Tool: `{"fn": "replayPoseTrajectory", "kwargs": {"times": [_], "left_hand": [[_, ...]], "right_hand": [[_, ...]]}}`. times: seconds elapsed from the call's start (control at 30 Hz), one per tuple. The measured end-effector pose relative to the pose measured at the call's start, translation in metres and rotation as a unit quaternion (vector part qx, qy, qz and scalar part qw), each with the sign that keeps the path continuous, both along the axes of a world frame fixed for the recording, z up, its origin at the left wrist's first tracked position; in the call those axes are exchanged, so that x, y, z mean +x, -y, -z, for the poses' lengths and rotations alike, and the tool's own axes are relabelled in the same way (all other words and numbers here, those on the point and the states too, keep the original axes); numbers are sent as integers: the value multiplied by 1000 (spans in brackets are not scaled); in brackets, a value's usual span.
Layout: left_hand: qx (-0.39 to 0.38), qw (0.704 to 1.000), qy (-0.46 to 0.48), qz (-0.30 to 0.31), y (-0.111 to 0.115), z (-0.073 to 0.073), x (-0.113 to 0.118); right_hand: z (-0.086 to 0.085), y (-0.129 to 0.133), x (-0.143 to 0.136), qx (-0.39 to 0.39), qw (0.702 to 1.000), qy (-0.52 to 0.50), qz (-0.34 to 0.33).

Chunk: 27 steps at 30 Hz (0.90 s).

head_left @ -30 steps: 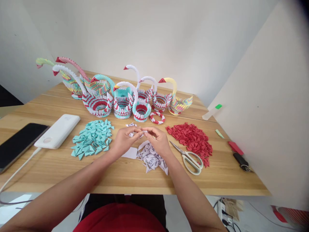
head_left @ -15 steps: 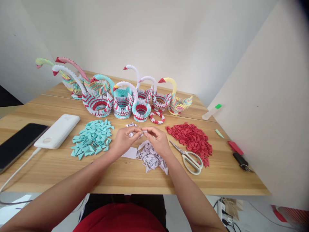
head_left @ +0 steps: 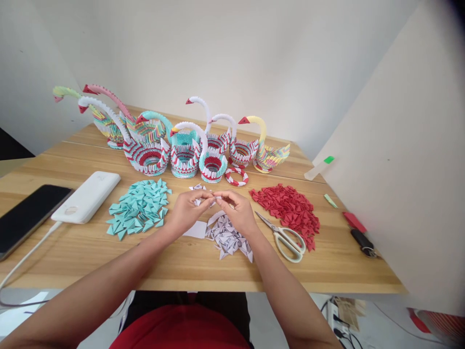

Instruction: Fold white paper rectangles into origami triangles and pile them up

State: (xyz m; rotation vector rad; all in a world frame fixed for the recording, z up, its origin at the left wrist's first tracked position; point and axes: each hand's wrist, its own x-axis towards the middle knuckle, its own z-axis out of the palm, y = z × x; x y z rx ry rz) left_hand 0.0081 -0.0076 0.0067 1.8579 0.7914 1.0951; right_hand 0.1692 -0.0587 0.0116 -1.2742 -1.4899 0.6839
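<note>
Both my hands meet over a small folded white paper piece

I have my left hand [head_left: 187,212] and right hand [head_left: 238,212] nearly touching above the pale wood-grain tabletop [head_left: 174,271], thumbs and fingertips pinched together. Between them is a small folded white paper piece [head_left: 217,198]. Both pinches are closed on it, with hardly a gap, and my fingers cover most of it, so I cannot tell its exact shape.

Just in front of my hands, on my side, lies a loose pile of white folded paper triangles [head_left: 228,238], and beside it to the left a flat white paper rectangle [head_left: 196,230]. A few more white folded pieces [head_left: 198,187] show just beyond my fingers. To my left spreads a heap of turquoise folded paper triangles [head_left: 140,208]; to my right, a heap of red folded paper triangles [head_left: 290,211], with white-handled scissors [head_left: 289,244] lying near it, tip toward my right wrist.

Beyond my hands stand multicoloured paper swans with curved necks [head_left: 184,169], and in front of them a flat red-and-white paper ring [head_left: 237,177]. At far left, a white power bank [head_left: 86,198] with a white cable [head_left: 31,252] lies next to a black phone [head_left: 32,218].
</note>
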Motion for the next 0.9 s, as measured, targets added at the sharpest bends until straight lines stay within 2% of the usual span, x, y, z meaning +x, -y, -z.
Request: {"fn": "replayPoseTrajectory", "kwargs": {"times": [0.9], "left_hand": [[-22,1000,13,11,-1,2,0]], "right_hand": [[0,1,0,-8,1000,6,8]]}}
